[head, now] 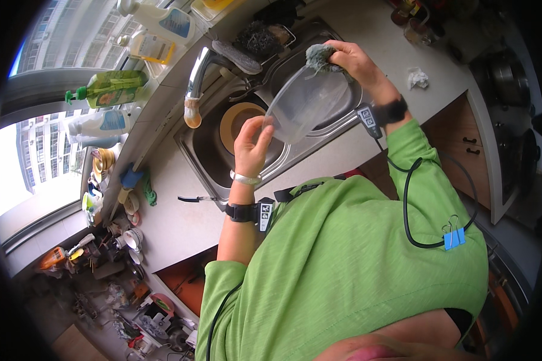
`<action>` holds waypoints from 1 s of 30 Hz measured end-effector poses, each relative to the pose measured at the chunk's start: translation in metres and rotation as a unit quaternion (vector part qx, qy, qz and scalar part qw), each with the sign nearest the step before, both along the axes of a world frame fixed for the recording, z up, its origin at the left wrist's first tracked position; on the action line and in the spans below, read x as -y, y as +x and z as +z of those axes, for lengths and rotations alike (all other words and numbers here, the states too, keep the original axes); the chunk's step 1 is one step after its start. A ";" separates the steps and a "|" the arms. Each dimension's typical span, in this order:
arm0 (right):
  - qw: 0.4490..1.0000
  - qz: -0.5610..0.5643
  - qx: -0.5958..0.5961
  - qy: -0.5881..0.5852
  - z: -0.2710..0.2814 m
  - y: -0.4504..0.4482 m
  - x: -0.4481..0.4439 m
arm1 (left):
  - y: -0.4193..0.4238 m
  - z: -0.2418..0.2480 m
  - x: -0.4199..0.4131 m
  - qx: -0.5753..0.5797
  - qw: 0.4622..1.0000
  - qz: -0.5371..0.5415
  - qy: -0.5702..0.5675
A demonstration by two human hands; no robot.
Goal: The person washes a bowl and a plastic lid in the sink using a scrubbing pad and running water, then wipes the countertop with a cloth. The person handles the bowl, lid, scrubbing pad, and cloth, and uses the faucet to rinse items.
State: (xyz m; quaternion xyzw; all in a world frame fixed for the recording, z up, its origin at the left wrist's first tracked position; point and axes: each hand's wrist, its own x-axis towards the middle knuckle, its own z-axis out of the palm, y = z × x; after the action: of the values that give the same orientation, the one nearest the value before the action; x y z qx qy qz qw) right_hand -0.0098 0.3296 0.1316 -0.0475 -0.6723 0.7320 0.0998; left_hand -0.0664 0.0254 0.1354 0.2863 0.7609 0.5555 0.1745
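Note:
My left hand (254, 143) grips the near left rim of a clear plastic bowl or container (305, 108), thumb and fingers on either side of the edge. The container is tilted above the double-basin steel sink (194, 158). At its far right end, my right hand (350, 61) holds a grey-green cloth (320, 56) pressed against the rim. Below and left of the container, a round tan item (229, 124) lies in the left basin. The curved chrome faucet (196, 81) stands behind that basin, its spout end wrapped in something tan.
A green pump bottle (115, 88) and other detergent bottles line the windowsill. A black scouring pad (258, 39) and a grey brush or sponge (237, 57) sit behind the sink. Crumpled white tissue (417, 78) lies on the right counter; a green cloth (149, 187) lies on the left.

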 end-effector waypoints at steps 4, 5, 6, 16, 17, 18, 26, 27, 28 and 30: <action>0.959 -0.011 -0.086 0.269 0.023 -0.001 0.022 | -0.006 0.017 -0.016 -0.010 0.994 -0.094 -0.050; 0.925 -0.046 -0.169 0.337 0.030 -0.002 0.033 | -0.005 0.019 -0.023 0.061 0.994 -0.088 -0.033; 0.894 -0.075 -0.194 0.396 0.036 -0.001 0.047 | -0.005 0.019 -0.031 0.120 0.990 -0.080 -0.002; 0.910 -0.230 -0.160 0.307 -0.013 -0.005 0.056 | 0.005 0.014 -0.022 0.278 0.946 0.013 0.168; 0.940 -0.242 -0.099 0.217 -0.024 -0.008 0.047 | 0.005 0.014 -0.020 0.292 0.940 0.012 0.178; 0.969 -0.224 -0.024 0.102 -0.035 -0.012 0.040 | 0.007 0.014 -0.017 0.295 0.938 0.021 0.180; 0.941 -0.288 0.043 -0.171 -0.074 -0.001 0.047 | 0.010 -0.006 -0.011 0.397 0.877 0.093 0.254; 0.938 -0.316 0.022 -0.142 -0.072 -0.004 0.051 | 0.012 -0.009 -0.011 0.422 0.863 0.103 0.257; 0.935 -0.349 0.022 -0.065 -0.068 -0.006 0.055 | 0.014 -0.011 -0.012 0.435 0.851 0.103 0.275; 0.929 -0.360 -0.020 0.088 -0.055 -0.009 0.067 | 0.015 -0.014 -0.012 0.469 0.831 0.098 0.283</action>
State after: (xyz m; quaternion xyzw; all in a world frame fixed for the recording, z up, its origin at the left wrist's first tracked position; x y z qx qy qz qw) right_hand -0.0185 0.2629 0.0763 -0.2628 -0.6695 0.5860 0.3733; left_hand -0.0512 0.0378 0.1210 -0.0483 0.4209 0.8286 0.3661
